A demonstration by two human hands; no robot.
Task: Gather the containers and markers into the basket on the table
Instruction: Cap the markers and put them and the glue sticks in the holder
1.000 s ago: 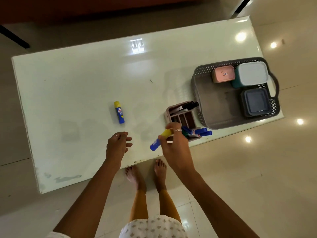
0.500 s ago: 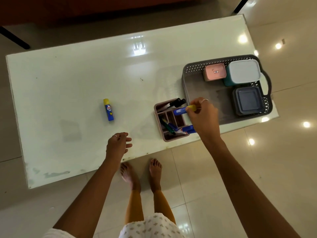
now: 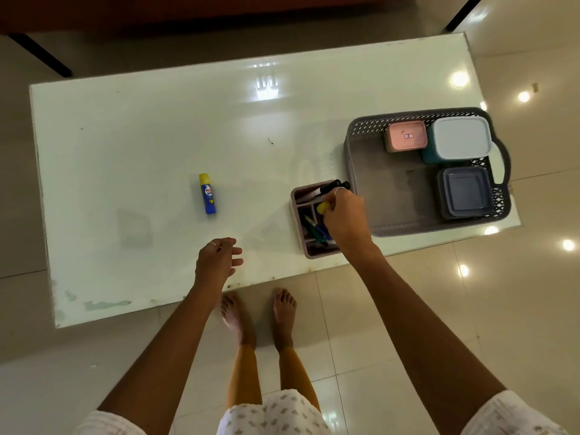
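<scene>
Lowering the yellow-capped marker into the pink organizer goes best upright, right hand fingers pinched on it until seated. Left hand hovers slack and empty; the basket sits just beside the organizer.

View: one head-worn wide-angle camera, no second view.
Facing: steeply down and forward over the desk.
Nearness: whole desk top fits in frame; near edge close, floor and own feet below.
</scene>
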